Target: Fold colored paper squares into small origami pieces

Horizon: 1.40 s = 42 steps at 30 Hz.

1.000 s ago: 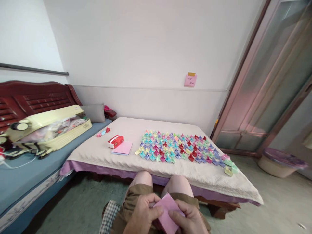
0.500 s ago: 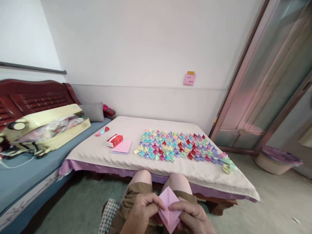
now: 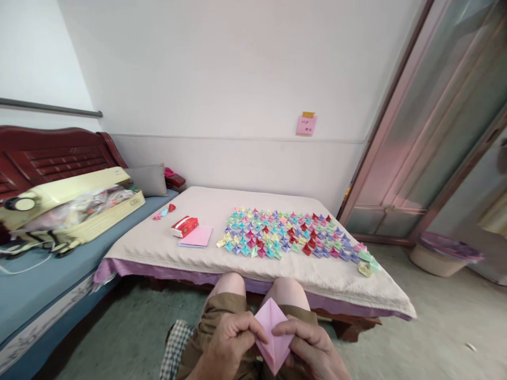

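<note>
A pink folded paper point(image 3: 273, 354), diamond-shaped with a crease down its middle, is held upright over the lap. My left hand point(image 3: 236, 340) pinches its left corner between thumb and fingers. On the right side, my right hand point(image 3: 311, 343) grips the paper, with the index finger lying on its front face. Beyond the knees, many small folded paper pieces in several colours point(image 3: 273, 232) stand in rows on the cloth-covered table point(image 3: 222, 198). Pink and blue paper sheets point(image 3: 200, 236) lie to their left, beside a red tissue packet point(image 3: 184, 226).
Three small folded pieces point(image 3: 164, 211) lie near the table's left edge. An open yellow suitcase point(image 3: 99, 216) rests on the blue seat at left. A lined bin point(image 3: 443, 256) stands on the floor at right. My knees are close to the table's front edge.
The view has shifted slightly, so the scene sits a little higher and further left. Both hands still hold the pink paper, with hardly any change in grip.
</note>
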Tool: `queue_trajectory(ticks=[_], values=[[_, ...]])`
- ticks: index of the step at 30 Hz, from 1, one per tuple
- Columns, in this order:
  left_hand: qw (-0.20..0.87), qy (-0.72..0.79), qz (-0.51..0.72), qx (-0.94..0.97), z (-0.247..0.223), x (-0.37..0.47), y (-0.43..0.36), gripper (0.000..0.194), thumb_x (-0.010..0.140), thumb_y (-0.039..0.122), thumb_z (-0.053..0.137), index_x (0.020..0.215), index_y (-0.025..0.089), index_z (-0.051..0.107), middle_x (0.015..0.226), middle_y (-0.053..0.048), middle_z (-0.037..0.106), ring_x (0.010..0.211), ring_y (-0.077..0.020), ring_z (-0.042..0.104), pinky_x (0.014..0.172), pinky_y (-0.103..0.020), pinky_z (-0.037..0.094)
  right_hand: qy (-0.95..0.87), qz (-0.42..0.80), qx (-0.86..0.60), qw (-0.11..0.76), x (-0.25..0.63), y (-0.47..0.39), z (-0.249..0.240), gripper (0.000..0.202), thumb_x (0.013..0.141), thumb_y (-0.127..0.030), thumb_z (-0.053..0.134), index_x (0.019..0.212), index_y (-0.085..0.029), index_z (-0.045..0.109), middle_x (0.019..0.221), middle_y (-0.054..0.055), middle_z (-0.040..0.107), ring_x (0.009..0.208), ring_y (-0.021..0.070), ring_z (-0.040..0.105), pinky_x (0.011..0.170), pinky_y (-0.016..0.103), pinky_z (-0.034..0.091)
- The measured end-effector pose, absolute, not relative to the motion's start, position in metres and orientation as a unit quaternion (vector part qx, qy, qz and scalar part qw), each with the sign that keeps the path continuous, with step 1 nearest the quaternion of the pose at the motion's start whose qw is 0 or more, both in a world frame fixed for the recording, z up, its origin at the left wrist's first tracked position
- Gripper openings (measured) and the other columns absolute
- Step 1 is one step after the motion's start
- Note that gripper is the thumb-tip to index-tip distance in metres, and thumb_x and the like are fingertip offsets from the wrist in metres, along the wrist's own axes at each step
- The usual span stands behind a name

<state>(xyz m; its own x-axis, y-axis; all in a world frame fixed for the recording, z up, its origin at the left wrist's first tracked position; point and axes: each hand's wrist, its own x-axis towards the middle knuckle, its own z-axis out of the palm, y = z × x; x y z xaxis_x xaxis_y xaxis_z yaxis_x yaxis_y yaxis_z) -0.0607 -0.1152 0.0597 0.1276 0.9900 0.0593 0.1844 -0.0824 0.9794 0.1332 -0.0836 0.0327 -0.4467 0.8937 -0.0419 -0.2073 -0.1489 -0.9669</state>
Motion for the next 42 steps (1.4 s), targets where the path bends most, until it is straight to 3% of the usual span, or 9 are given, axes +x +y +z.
queue_trajectory(ticks=[11, 23, 29, 31, 36, 39, 42], values=[[0.465, 0.467, 0.436, 0.613, 0.062, -0.063, -0.116, 0.025, 0.078, 0.016, 0.054, 0.065, 0.017, 0.076, 0.066, -0.002, 0.069, 0.067, -0.0160, 0.060, 0.066, -0.023, 0.042, -0.526, 0.667, -0.334, 0.409, 0.135, -0.085, 0.029, 0.013, 0.070, -0.023, 0.067, 0.073, -0.021, 0.080, 0.069, -0.002, 0.047, 0.060, 0.0127, 0.045, 0.055, 0.025, 0.033], [0.470, 0.446, 0.434, 0.626, 0.058, -0.066, -0.114, 0.027, 0.073, 0.011, 0.049, 0.066, 0.015, 0.075, 0.067, -0.003, 0.066, 0.068, -0.0163, 0.058, 0.067, -0.025, 0.040, -0.584, 0.638, -0.323, 0.385, 0.137, -0.083, 0.037, 0.022, 0.068, -0.017, 0.061, 0.073, -0.024, 0.081, 0.079, 0.004, 0.061, 0.080, 0.0235, 0.057, 0.075, 0.035, 0.041], [0.469, 0.477, 0.436, 0.603, 0.052, -0.059, -0.112, 0.004, 0.062, 0.012, 0.062, 0.060, 0.014, 0.065, 0.059, 0.003, 0.051, 0.057, -0.0121, 0.042, 0.054, -0.024, 0.029, -0.639, 0.586, -0.317, 0.385, 0.138, -0.079, 0.033, 0.022, 0.071, -0.020, 0.062, 0.077, -0.025, 0.082, 0.078, 0.004, 0.062, 0.076, 0.0230, 0.057, 0.071, 0.034, 0.041], [0.470, 0.496, 0.440, 0.583, 0.049, -0.055, -0.112, 0.007, 0.061, 0.012, 0.064, 0.058, 0.016, 0.060, 0.056, 0.005, 0.046, 0.054, -0.0107, 0.038, 0.052, -0.023, 0.026, -0.640, 0.579, -0.320, 0.391, 0.138, -0.080, 0.030, 0.022, 0.073, -0.021, 0.062, 0.077, -0.025, 0.082, 0.079, 0.005, 0.063, 0.077, 0.0236, 0.058, 0.071, 0.035, 0.042], [0.499, 0.496, 0.473, 0.530, 0.037, -0.049, -0.108, 0.013, 0.059, 0.014, 0.063, 0.058, 0.019, 0.051, 0.053, 0.007, 0.043, 0.052, -0.0108, 0.037, 0.050, -0.023, 0.027, -0.605, 0.611, -0.309, 0.406, 0.138, -0.084, 0.033, 0.016, 0.070, -0.025, 0.073, 0.084, -0.026, 0.080, 0.088, 0.005, 0.067, 0.084, 0.0246, 0.060, 0.075, 0.034, 0.043], [0.512, 0.483, 0.500, 0.505, 0.030, -0.049, -0.105, 0.016, 0.057, 0.012, 0.061, 0.059, 0.020, 0.047, 0.054, 0.007, 0.044, 0.053, -0.0107, 0.040, 0.052, -0.023, 0.030, -0.495, 0.675, -0.306, 0.453, 0.137, -0.083, 0.035, 0.039, 0.065, -0.034, 0.080, 0.103, -0.027, 0.071, 0.096, 0.005, 0.069, 0.089, 0.0251, 0.061, 0.079, 0.033, 0.045], [0.545, 0.462, 0.507, 0.482, 0.027, -0.048, -0.105, 0.022, 0.056, 0.010, 0.059, 0.066, 0.021, 0.043, 0.057, 0.008, 0.046, 0.052, -0.0095, 0.040, 0.050, -0.021, 0.030, -0.459, 0.685, -0.334, 0.456, 0.134, -0.078, 0.029, 0.037, 0.069, -0.045, 0.078, 0.096, -0.020, 0.071, 0.081, 0.004, 0.069, 0.074, 0.0207, 0.060, 0.068, 0.029, 0.043]])
